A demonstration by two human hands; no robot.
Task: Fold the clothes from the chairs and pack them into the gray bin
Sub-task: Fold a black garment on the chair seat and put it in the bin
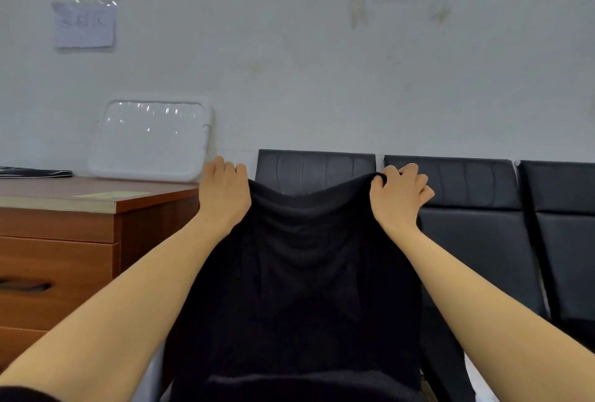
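Observation:
A black garment (299, 272) hangs stretched in front of me, held up by its top edge. My left hand (223, 190) grips the top left corner, its fingers curled over the cloth. At the top right corner my right hand (399, 194) pinches the edge between thumb and fingers. The cloth sags a little between the two hands and falls down past the bottom of the view. Behind it stands a row of black chairs (467, 202) against the wall. The gray bin is not in view.
A wooden cabinet (61, 240) with drawers stands at the left, close to my left arm. A white plastic lid (151, 140) leans on the wall on top of it, near a dark folded item (35, 173). A paper note (84, 24) is taped to the wall.

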